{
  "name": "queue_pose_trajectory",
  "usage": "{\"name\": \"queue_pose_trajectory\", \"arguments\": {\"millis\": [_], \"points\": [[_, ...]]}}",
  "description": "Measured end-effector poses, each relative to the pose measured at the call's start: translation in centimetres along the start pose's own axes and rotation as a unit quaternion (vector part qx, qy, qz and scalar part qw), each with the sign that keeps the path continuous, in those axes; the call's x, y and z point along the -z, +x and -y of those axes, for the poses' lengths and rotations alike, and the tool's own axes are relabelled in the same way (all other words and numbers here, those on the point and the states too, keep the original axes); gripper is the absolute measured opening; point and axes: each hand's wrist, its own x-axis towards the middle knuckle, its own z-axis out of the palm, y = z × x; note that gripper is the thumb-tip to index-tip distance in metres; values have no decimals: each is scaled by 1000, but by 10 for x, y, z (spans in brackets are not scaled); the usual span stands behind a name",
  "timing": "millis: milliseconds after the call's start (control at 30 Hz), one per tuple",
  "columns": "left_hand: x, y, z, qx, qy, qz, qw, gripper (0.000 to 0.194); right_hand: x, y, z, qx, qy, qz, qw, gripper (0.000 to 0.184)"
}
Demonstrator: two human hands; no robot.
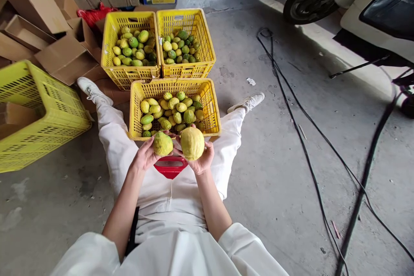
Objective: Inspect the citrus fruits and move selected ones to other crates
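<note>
My left hand (145, 154) is closed around a bumpy green-yellow citrus-like fruit (162, 144). Beside it, my right hand (203, 159) grips a larger, paler yellow fruit (192, 143) with faint ridges. Both fruits are held up side by side above my lap, close to the near rim of a yellow plastic crate (215, 127). Inside that crate lie several green and yellow fruits (173, 102) of a similar kind. A red plastic piece with a handle slot (170, 168) shows between my thighs, below the hands.
Two more yellow crates with fruit, a left one (106, 51) and a right one (207, 51), stand behind. A larger yellow crate (61, 108) holds cardboard at left, near open cardboard boxes (61, 58). Black cables (310, 172) cross the floor at right, below a white vehicle (355, 13).
</note>
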Motion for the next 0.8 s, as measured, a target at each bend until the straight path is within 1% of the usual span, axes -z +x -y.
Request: {"name": "queue_pose_trajectory", "arguments": {"millis": [67, 167, 233, 333, 433, 567, 667, 733, 800], "points": [[-3, 2, 1, -17, 9, 16, 1000, 45, -1, 0, -2, 9, -10, -1, 1000, 57], [-6, 4, 4, -40, 17, 34, 998, 51, 4, 3, -8, 20, -29, 2, 999, 54], [-6, 3, 5, -53, 36, 20, 998, 46, 9, 5, -12, 21, -50, 6, 998, 53], [-5, 1, 4, -56, 61, -4, 997, 36, 13, 7, -15, 12, -69, 17, 997, 57], [-5, -1, 0, -43, 35, -14, 998, 33, 11, 7, -15, 16, -62, 9, 998, 60], [-5, -1, -3, -54, 17, -33, 998, 43, 5, 5, -8, 42, -17, -3, 999, 52], [-1, 0, -1, -63, 43, -38, 996, 46, 3, 3, -3, 51, 6, 15, 999, 54], [2, 1, 2, -73, 62, -26, 995, 50, 3, 2, -2, 57, 1, 22, 998, 56], [4, 3, 5, -74, 78, -2, 994, 55, 4, 2, -3, 64, -16, 21, 998, 56]]}}
